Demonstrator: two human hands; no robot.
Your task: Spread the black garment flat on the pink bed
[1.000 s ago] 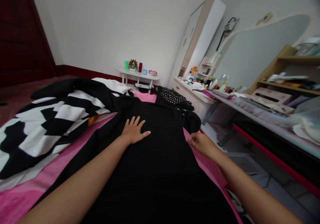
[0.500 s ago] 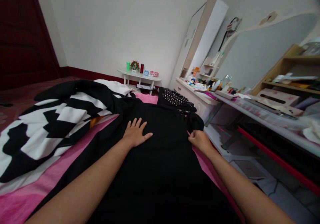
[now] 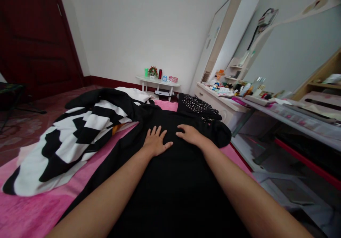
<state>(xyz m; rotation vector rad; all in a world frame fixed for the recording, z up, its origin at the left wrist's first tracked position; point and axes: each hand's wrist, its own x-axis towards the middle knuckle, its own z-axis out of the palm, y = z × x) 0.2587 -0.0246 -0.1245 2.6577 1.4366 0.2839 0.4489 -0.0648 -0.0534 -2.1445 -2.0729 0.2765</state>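
Soft, even daylight filled the room; shadows were faint, the black cloth lost detail, and edges bowed outward.

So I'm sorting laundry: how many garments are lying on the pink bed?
3 that I can tell: a black garment under both hands, a black-and-white patterned one to its left, and a studded black piece at the far end. More may be hidden underneath.

Around my bed

A black-and-white patterned garment [image 3: 80, 138] lies on the pink bedspread [image 3: 32, 209] to my left; a small white table [image 3: 157, 82] stands by the far wall, a cluttered dresser [image 3: 221, 99] to my right, a dark red door [image 3: 34, 36] behind.
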